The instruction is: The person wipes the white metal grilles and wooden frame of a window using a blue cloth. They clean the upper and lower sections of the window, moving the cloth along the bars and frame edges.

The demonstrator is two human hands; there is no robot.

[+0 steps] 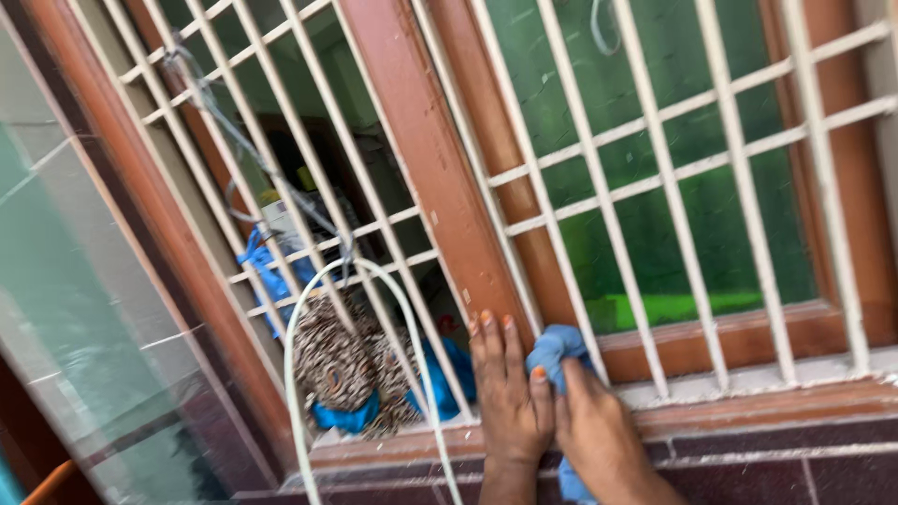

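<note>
Right hand (599, 425) has its grip closed around a blue cloth (554, 348), bunched at bottom centre of the frame against the foot of the brown window frame (421, 150); left hand (508, 388) lies flat and open just beside it, fingers spread up the wood, thumb touching the cloth. Cream window bars (655, 159) cross green glass at upper right. White cable (299, 365) loops at lower left before a patterned bundle (341, 360).
</note>
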